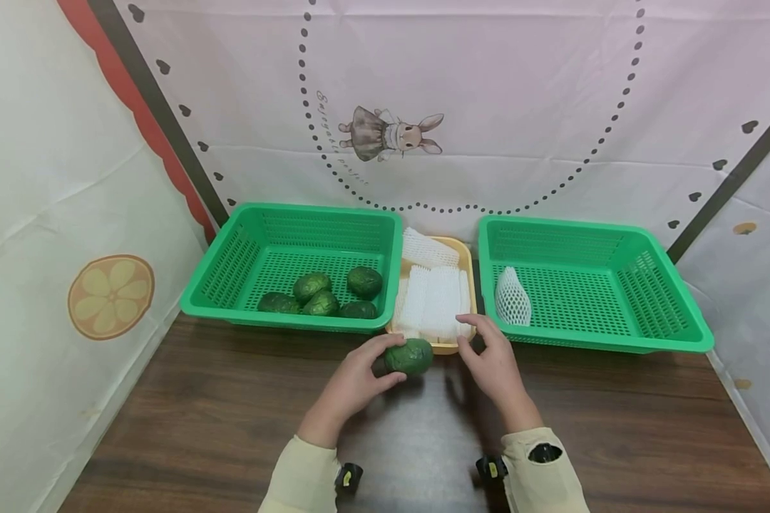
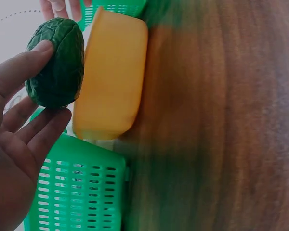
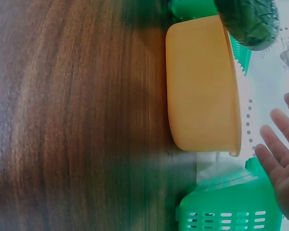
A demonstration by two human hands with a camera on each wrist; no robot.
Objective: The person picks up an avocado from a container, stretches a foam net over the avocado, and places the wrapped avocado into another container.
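A dark green avocado [image 1: 410, 357] is gripped by my left hand [image 1: 358, 381], thumb on one side and fingers on the other; the left wrist view shows the same avocado [image 2: 58, 62] up close. It is held just in front of a yellow bin [image 1: 445, 349] of white foam net sleeves [image 1: 433, 296]. My right hand [image 1: 493, 362] is beside the bin's near right corner with fingers spread and slightly bent, holding nothing. In the right wrist view that hand [image 3: 282, 159] is partly cut off by the frame edge.
Several avocados [image 1: 321, 288] lie in the left green basket [image 1: 282, 320]. The right green basket [image 1: 616, 338] contains one item in a white foam net [image 1: 512, 297] at its left end. A brown wooden table [image 1: 231, 413] extends in front, with a patterned cloth [image 1: 520, 107] behind.
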